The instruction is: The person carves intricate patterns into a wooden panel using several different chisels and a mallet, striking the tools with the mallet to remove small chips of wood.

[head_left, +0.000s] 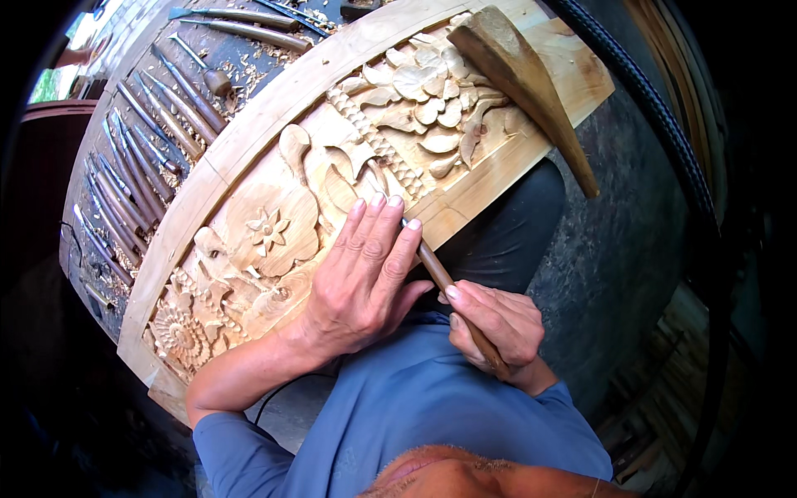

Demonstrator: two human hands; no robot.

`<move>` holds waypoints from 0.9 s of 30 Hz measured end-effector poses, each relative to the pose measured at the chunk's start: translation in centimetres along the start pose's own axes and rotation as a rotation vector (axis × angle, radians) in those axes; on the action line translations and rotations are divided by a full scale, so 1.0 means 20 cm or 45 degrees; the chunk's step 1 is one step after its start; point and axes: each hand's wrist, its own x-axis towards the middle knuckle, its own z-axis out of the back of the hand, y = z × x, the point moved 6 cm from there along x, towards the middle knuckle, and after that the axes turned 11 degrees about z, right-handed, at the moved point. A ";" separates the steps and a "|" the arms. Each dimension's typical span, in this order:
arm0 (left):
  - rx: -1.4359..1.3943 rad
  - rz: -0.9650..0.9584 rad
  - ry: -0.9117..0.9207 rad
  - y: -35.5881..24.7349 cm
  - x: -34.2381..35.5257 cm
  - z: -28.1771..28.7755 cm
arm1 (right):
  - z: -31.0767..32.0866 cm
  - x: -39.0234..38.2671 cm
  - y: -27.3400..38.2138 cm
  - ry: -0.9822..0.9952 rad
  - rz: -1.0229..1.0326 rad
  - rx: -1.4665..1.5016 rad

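I find the slim, brown-handled chisel (439,269) crossing the near edge of the pale, carved wooden panel (475,205). The right hand (501,322) grips its handle; the left hand (359,286) lies with fingers extended at its shaft. I judge relief paring in hand, next calling for a shallow, guided push.

- Pale bare wood across the carved panel (278,235), matt, the relief rough, the border (222,170) smoother!
- And the chisel (436,267): brown wooden handle, smooth, softly shining.
- Over to the mallet (519,79): solid wood, worn and scuffed!
- Row of chisels (203,107) now, metal blades, glossy wooden handles.
- Shirt (415,386), matt blue cloth; cable (638,80), shiny braid!
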 end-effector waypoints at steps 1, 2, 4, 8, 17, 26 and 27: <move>-0.004 0.000 0.004 0.00 0.00 0.00 | 0.00 0.00 0.00 0.003 0.006 -0.001; -0.008 -0.001 0.007 0.00 0.00 0.00 | 0.00 0.01 0.00 0.006 0.012 -0.003; -0.015 0.008 0.010 0.00 0.00 0.00 | 0.00 0.02 0.00 0.010 -0.001 0.002; -0.024 0.034 0.015 0.00 0.01 0.00 | -0.01 0.00 -0.01 -0.012 0.001 0.014; -0.049 0.084 0.008 0.01 0.03 -0.01 | -0.01 -0.01 -0.08 -0.058 0.043 0.028; 0.062 -0.058 -0.086 0.00 -0.01 0.00 | 0.04 -0.07 -0.06 -0.070 0.028 0.055; 0.075 -0.051 -0.089 0.00 -0.02 0.00 | 0.03 -0.06 -0.06 -0.045 0.013 0.065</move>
